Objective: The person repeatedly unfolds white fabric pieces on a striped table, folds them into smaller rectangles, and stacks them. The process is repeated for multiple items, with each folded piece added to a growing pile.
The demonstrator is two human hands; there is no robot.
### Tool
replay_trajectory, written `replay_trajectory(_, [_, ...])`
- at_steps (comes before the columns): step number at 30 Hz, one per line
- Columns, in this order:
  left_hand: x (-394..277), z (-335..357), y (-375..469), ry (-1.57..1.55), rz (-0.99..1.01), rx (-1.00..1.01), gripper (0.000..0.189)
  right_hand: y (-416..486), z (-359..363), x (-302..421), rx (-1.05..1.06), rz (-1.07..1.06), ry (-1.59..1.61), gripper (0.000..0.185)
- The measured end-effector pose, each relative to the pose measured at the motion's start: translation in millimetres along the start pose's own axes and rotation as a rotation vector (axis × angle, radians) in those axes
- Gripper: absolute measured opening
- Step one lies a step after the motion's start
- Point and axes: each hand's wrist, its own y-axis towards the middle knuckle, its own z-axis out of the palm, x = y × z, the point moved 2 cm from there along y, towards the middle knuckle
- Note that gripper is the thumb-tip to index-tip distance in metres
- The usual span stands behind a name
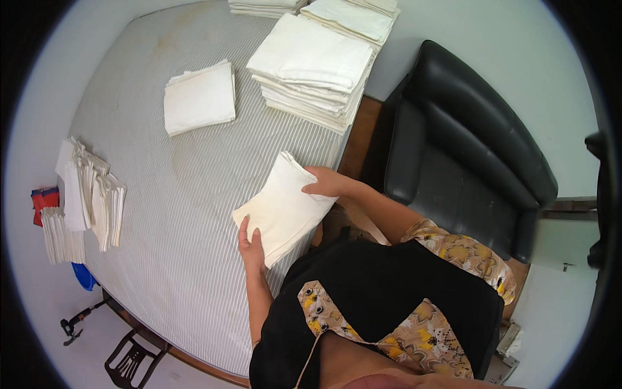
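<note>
Both hands are on a folded off-white cloth, slightly bent, above the near edge of a ribbed grey-white mattress. My right hand grips its upper right edge, thumb on top and the other fingers mostly hidden. At the lower left edge, my left hand holds it with a finger and the thumb showing on top. Beyond the cloth, a small pile of folded white cloths lies on the mattress. A taller stack of similar cloths stands by the right edge.
More folded cloths are stacked behind the tall stack. At the far left lie rows of cloths and a red-and-blue item. A black leather sofa stands to the right, a dark wooden chair at lower left.
</note>
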Motion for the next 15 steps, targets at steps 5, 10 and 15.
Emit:
replay_trajectory(5, [-112.9,52.1,23.9,0.21,0.325,-0.012,0.046,-16.9,-76.2,69.8,-0.127,-0.139,0.173,0.057])
replay_trajectory(10, [-224.8,161.1,70.6,0.229,0.41,0.205,0.061,-43.7,-185.8,92.9,-0.41,-0.253,0.378,0.056])
replay_trajectory(15, [-284.4,291.7,130.7,0.482,0.488,0.469,0.056,-67.5,-280.3,73.2,-0.69,-0.357,0.58,0.048])
